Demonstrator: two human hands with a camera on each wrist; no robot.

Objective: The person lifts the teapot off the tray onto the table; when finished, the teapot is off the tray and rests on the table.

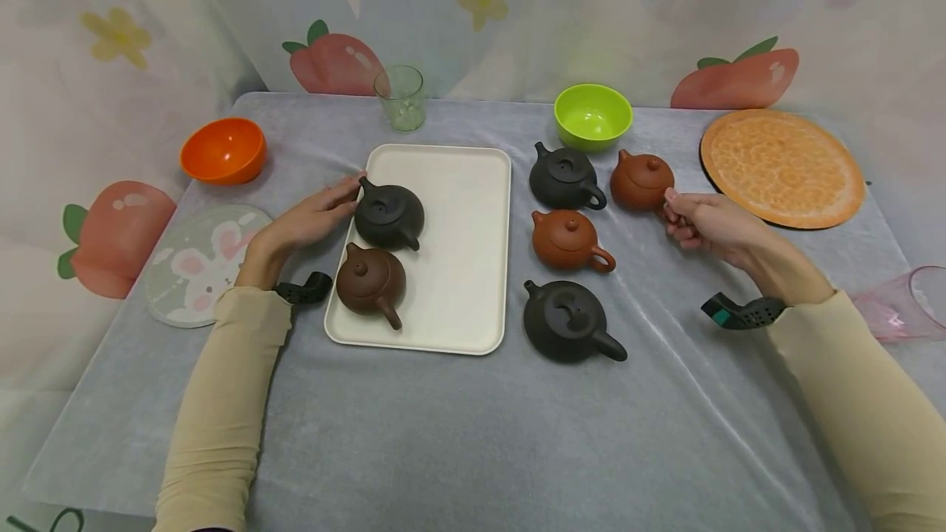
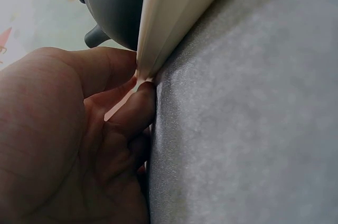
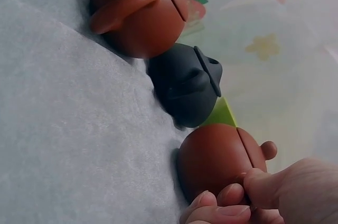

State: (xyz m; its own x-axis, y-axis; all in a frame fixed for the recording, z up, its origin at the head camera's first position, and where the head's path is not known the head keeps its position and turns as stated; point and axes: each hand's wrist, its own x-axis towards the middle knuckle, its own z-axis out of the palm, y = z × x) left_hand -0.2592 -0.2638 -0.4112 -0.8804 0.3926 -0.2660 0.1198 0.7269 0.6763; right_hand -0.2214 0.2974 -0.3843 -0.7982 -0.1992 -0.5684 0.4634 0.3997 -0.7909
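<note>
At the upper left edge of the cream tray (image 1: 461,253), my left hand (image 1: 310,220) holds the rim; the left wrist view shows thumb and fingers on the tray wall (image 2: 166,18). On the tray sit a black teapot (image 1: 388,216), close to those fingertips, and a dark brown teapot (image 1: 369,282) nearer me. My right hand (image 1: 717,224) pinches the handle of a reddish-brown teapot (image 1: 640,181), the handle itself hidden by the fingers. Left of it stand a black teapot (image 1: 563,176), another reddish-brown teapot (image 1: 565,239) and a larger black teapot (image 1: 565,321).
A green bowl (image 1: 593,116) and a clear glass (image 1: 402,101) stand at the back. An orange bowl (image 1: 223,152) and a rabbit-print mat (image 1: 195,269) lie left. A round orange-brown mat (image 1: 783,171) and a pink glass (image 1: 897,306) are on the right.
</note>
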